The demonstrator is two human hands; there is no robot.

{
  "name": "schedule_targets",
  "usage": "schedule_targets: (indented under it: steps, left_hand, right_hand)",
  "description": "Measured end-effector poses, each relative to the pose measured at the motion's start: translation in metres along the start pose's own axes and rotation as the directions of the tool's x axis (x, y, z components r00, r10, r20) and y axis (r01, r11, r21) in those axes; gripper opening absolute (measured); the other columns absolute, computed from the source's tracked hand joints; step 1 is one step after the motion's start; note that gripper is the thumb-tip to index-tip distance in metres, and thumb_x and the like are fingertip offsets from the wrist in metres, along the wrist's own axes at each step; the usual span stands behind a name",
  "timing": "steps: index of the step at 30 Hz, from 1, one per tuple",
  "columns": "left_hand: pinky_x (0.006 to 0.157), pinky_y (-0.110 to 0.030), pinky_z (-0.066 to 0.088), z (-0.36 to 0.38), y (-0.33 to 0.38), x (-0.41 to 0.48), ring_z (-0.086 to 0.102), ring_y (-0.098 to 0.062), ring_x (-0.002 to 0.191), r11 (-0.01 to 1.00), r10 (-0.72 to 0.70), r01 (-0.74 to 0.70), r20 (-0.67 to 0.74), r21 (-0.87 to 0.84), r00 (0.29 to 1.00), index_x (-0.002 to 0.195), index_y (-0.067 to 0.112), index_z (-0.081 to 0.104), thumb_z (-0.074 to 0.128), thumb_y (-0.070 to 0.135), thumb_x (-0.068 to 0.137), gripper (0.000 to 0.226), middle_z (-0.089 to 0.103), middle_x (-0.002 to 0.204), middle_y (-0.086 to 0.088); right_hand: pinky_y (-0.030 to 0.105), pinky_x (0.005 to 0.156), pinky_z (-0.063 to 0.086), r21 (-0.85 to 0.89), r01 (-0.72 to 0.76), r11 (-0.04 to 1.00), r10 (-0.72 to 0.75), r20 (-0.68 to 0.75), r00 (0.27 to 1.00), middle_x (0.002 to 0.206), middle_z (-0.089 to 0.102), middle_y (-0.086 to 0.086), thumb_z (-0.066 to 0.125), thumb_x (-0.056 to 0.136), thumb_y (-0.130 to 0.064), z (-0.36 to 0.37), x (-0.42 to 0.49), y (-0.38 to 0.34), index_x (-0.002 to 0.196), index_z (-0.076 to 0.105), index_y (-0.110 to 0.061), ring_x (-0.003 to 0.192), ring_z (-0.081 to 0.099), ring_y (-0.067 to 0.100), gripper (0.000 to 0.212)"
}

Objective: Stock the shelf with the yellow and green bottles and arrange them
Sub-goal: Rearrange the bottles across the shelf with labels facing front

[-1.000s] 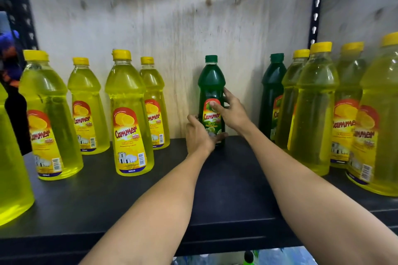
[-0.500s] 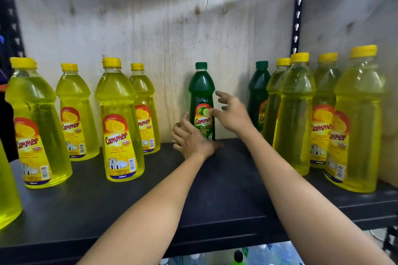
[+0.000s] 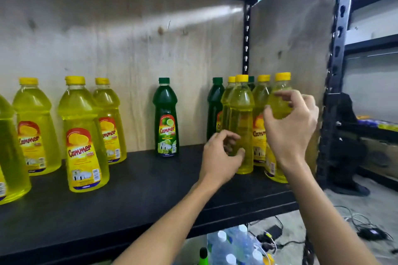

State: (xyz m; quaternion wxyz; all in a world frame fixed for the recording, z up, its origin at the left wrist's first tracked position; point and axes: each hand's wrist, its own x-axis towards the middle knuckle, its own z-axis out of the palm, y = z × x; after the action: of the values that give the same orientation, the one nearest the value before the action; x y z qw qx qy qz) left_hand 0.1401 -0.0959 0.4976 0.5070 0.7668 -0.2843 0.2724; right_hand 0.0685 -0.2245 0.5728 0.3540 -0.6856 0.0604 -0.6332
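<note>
A lone green bottle (image 3: pixel 165 117) stands upright at the back middle of the black shelf (image 3: pixel 133 196). Several yellow bottles (image 3: pixel 83 135) stand to its left. At the right end, a tight group of yellow bottles (image 3: pixel 241 118) hides part of a second green bottle (image 3: pixel 215 103). My left hand (image 3: pixel 221 155) hovers with fingers curled and apart at the base of the front yellow bottle of that group, holding nothing. My right hand (image 3: pixel 290 127) is raised in front of the rightmost yellow bottle (image 3: pixel 280 101), fingers spread, not gripping it.
A plywood back panel (image 3: pixel 129 49) and a side panel (image 3: pixel 290 38) close the shelf. A black slotted upright (image 3: pixel 338 60) stands at the right. Below the shelf lie clear water bottles (image 3: pixel 232 245) and cables (image 3: pixel 355 224) on the floor.
Both hands have let go of the lone green bottle and moved right to the group of yellow bottles. The view has swung to the right.
</note>
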Motion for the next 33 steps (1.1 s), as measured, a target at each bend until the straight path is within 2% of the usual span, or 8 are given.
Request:
schedule_targets:
  steps: [6, 11, 15, 17, 21, 26, 30, 33]
  left_hand:
    - [0.079, -0.019, 0.051, 0.059, 0.032, -0.012, 0.061, -0.001, 0.091, 0.993, -0.113, 0.116, 0.130, -0.015, 0.985, 0.115, 0.029, 0.067, 0.081, 0.046, 0.069, 0.051, 0.068, 0.105, 0.017]
    - [0.085, -0.014, 0.041, 0.076, 0.038, -0.011, 0.060, -0.010, 0.113, 0.987, -0.154, 0.161, 0.193, -0.022, 0.969, 0.134, 0.030, 0.054, 0.082, 0.053, 0.069, 0.074, 0.066, 0.121, 0.013]
    - [0.105, -0.029, 0.044, 0.073, 0.032, -0.013, 0.054, -0.015, 0.127, 0.980, -0.189, 0.197, 0.272, -0.001, 0.944, 0.146, 0.026, 0.042, 0.081, 0.057, 0.068, 0.093, 0.060, 0.136, 0.005]
    - [0.104, -0.030, 0.046, 0.064, 0.028, -0.016, 0.056, -0.014, 0.124, 0.981, -0.184, 0.193, 0.295, 0.000, 0.937, 0.145, 0.024, 0.043, 0.081, 0.057, 0.068, 0.092, 0.062, 0.133, 0.005]
    - [0.083, -0.001, 0.042, 0.028, 0.022, -0.031, 0.058, 0.017, 0.096, 0.987, -0.133, 0.154, 0.279, -0.052, 0.951, 0.128, 0.030, 0.055, 0.080, 0.055, 0.069, 0.069, 0.065, 0.103, 0.028]
    - [0.089, -0.006, 0.045, -0.047, 0.013, -0.049, 0.060, 0.014, 0.104, 0.989, -0.130, 0.141, 0.224, -0.034, 0.966, 0.130, 0.037, 0.055, 0.078, 0.060, 0.067, 0.071, 0.068, 0.107, 0.028]
    - [0.096, -0.014, 0.046, -0.130, 0.002, -0.059, 0.057, 0.014, 0.109, 0.979, -0.199, 0.189, 0.168, 0.075, 0.965, 0.130, 0.041, 0.054, 0.082, 0.055, 0.069, 0.069, 0.064, 0.109, 0.033]
    - [0.096, -0.013, 0.047, -0.191, -0.006, -0.069, 0.058, 0.014, 0.110, 0.965, -0.243, 0.223, 0.152, 0.135, 0.958, 0.121, 0.047, 0.054, 0.079, 0.060, 0.066, 0.062, 0.065, 0.111, 0.034]
  right_hand:
    - [0.039, 0.098, 0.046, -0.117, -0.233, 0.965, 0.253, 0.205, 0.945, 0.126, 0.061, 0.012, 0.087, 0.070, -0.037, -0.011, 0.026, 0.023, 0.140, 0.045, -0.022, 0.118, 0.057, 0.031, 0.083]
    - [0.038, 0.094, 0.055, -0.107, -0.284, 0.953, 0.300, 0.186, 0.936, 0.114, 0.072, 0.008, 0.090, 0.066, -0.040, -0.014, 0.031, 0.031, 0.137, 0.056, -0.020, 0.106, 0.068, 0.026, 0.081]
    - [0.032, 0.092, 0.057, -0.027, -0.227, 0.974, 0.228, 0.167, 0.959, 0.110, 0.074, -0.001, 0.093, 0.059, -0.039, -0.019, 0.023, 0.022, 0.132, 0.062, -0.024, 0.098, 0.070, 0.014, 0.081]
    - [0.031, 0.092, 0.057, 0.004, -0.182, 0.983, 0.178, 0.182, 0.967, 0.109, 0.075, -0.004, 0.093, 0.058, -0.038, -0.020, 0.015, 0.013, 0.132, 0.063, -0.026, 0.096, 0.069, 0.008, 0.080]
    - [0.025, 0.094, 0.055, 0.032, -0.139, 0.990, 0.130, 0.199, 0.971, 0.111, 0.075, -0.007, 0.092, 0.059, -0.041, -0.016, -0.003, -0.014, 0.133, 0.064, -0.027, 0.098, 0.069, 0.005, 0.080]
    - [0.014, 0.084, 0.050, 0.131, -0.151, 0.980, 0.117, 0.238, 0.964, 0.103, 0.073, -0.016, 0.091, 0.057, -0.047, 0.003, -0.030, -0.066, 0.130, 0.064, -0.032, 0.091, 0.067, 0.001, 0.079]
    - [0.002, 0.070, 0.041, 0.240, -0.174, 0.955, 0.103, 0.284, 0.953, 0.078, 0.056, -0.032, 0.091, 0.055, -0.049, 0.032, -0.057, -0.114, 0.122, 0.067, -0.034, 0.077, 0.058, -0.012, 0.072]
    - [0.020, 0.079, 0.057, 0.246, -0.176, 0.953, 0.076, 0.367, 0.927, 0.088, 0.071, -0.020, 0.088, 0.054, -0.057, 0.059, -0.079, -0.150, 0.123, 0.065, -0.035, 0.084, 0.068, 0.001, 0.076]
